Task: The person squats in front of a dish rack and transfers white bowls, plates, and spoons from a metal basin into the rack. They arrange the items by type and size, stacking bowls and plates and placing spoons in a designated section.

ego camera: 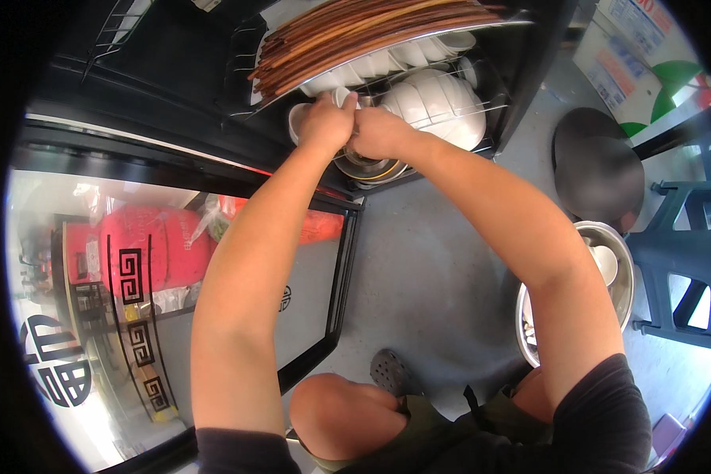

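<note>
Both my hands reach into a black dish cabinet, side by side at the front of a wire rack. My left hand has its fingers around a small white cup. Close against it, my right hand is curled; its fingertips and anything in them are hidden. A row of white bowls stands on edge to the right of my hands. Another white bowl shows left of my left hand. Round metal dishware lies below my hands. Smaller white cups line the back.
Many wooden chopsticks lie on the rack above. The cabinet's open glass door stands at left. A steel basin holding white dishes sits on the floor at right, beside a blue plastic stool. Cardboard boxes stand behind.
</note>
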Tool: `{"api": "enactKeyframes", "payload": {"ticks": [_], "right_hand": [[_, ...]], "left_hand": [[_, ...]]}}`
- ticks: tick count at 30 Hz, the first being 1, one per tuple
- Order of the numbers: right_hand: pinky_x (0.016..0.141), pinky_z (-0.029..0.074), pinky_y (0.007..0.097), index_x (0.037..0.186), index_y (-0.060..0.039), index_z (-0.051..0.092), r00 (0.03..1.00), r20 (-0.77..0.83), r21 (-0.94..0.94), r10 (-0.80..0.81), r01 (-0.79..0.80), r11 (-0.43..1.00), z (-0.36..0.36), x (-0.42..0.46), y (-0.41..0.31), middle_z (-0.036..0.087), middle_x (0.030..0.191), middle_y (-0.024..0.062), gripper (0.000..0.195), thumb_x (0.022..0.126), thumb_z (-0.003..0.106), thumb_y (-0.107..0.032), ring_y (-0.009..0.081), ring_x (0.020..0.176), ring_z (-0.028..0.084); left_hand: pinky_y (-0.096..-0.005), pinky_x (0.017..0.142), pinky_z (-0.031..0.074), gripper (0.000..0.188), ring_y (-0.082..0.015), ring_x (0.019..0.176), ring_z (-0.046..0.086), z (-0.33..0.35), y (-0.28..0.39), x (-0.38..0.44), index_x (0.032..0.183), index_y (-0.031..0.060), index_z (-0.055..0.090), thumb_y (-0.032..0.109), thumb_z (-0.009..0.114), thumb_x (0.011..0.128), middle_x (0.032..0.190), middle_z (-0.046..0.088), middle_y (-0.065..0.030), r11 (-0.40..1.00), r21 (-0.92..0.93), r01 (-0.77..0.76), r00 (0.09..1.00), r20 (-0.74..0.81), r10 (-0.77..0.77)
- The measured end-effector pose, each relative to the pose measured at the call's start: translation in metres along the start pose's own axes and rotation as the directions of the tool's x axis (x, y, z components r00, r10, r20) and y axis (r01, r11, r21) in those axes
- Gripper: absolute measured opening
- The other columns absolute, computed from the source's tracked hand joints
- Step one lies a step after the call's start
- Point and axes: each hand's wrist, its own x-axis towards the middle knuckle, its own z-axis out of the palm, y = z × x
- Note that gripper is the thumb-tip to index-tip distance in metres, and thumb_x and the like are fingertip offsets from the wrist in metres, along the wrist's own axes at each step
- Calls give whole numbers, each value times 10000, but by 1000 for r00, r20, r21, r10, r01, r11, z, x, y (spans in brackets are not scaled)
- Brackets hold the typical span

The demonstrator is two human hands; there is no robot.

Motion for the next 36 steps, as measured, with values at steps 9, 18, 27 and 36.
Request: {"api": "enactKeyframes", "payload": {"ticks": [9,18,27,36], "right_hand": [[877,541,493,985,-51,720,956,-273,-147,-107,68,987,6,-14,22,723,928,201,193,889,629,-191,402,993,660],[837,529,492,942,-60,722,968,-248,-304,-31,-47,952,2,-38,8,725,869,162,250,917,625,-289,373,952,662],[806,518,515,886,-49,697,877,-480,-177,6,-103,979,30,-34,-3,710,807,184,248,953,581,-258,367,868,679],[842,489,455,910,-93,719,916,-395,-124,76,-135,983,19,-39,-5,745,922,129,127,882,611,-154,312,957,679]], "left_hand": [[-498,1061,424,564,-467,1242,531,10,-8,3,1275,33,626,493,370,1071,1251,613,-319,913,-406,-25,996,-84,-10],[-482,997,455,468,-447,1202,579,25,2,-10,1237,-9,616,347,350,1090,1263,626,-287,793,-609,7,965,-204,-165],[-381,954,491,340,-299,1175,630,19,-7,-10,1284,57,620,229,429,1063,1264,652,-179,442,-885,148,958,17,-286],[-450,1123,376,445,-415,1306,510,25,-9,-8,1315,-9,622,288,462,1025,1375,575,-270,923,-309,-231,926,-361,111]]}}
